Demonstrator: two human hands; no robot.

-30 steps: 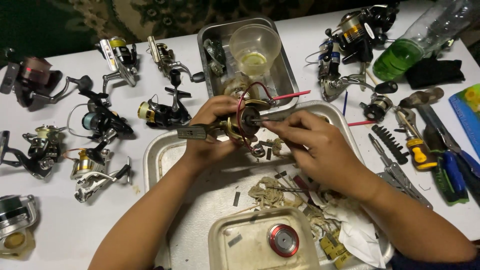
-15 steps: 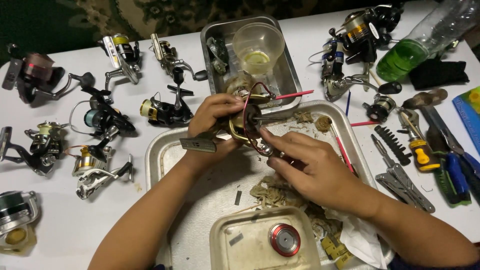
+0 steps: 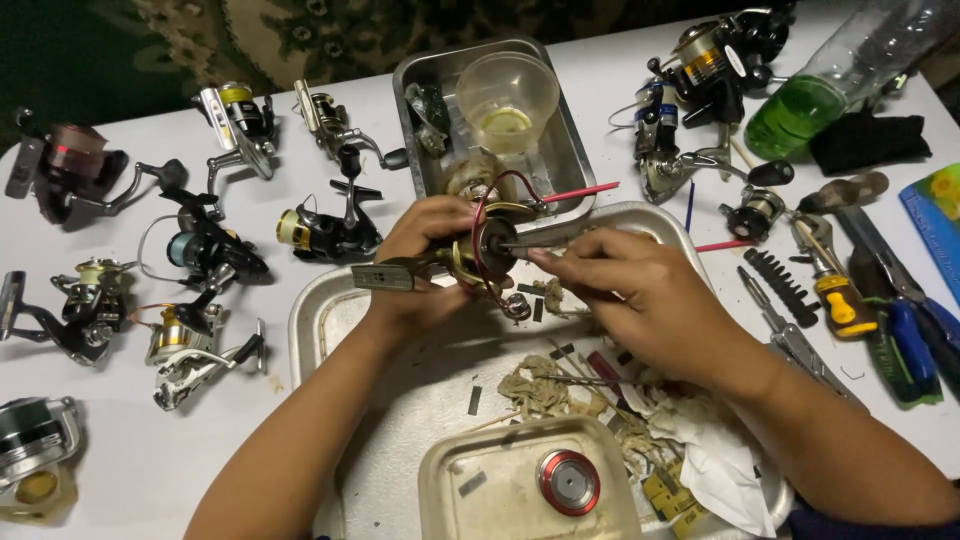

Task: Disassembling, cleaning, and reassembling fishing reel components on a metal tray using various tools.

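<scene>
Holding a gold fishing reel [image 3: 470, 258] above the far edge of the big metal tray [image 3: 320, 320], the left hand [image 3: 425, 265] is wrapped tight around its body, fingers closed on it. The right hand [image 3: 625, 290] pinches a thin metal tool [image 3: 530, 243] between thumb and forefinger, its tip set into the middle of the reel's dark round face. The step in hand looks like picking or cleaning at the centre of the reel's rotor with the spool off. The next move probably calls for a steady left grip and a small, careful push or twist of the tool along the shaft, without slipping against the red wire bail [image 3: 490, 215] that loops round the face.

The reel lies on its side: its long axis runs roughly left to right over the tray, the flat foot pointing left and the open face pointing right toward the tool hand. A red spool [image 3: 567, 481] sits in the small tray [image 3: 450, 470] at the big tray's near edge, and dirty rags [image 3: 545, 385] lie between them.
</scene>
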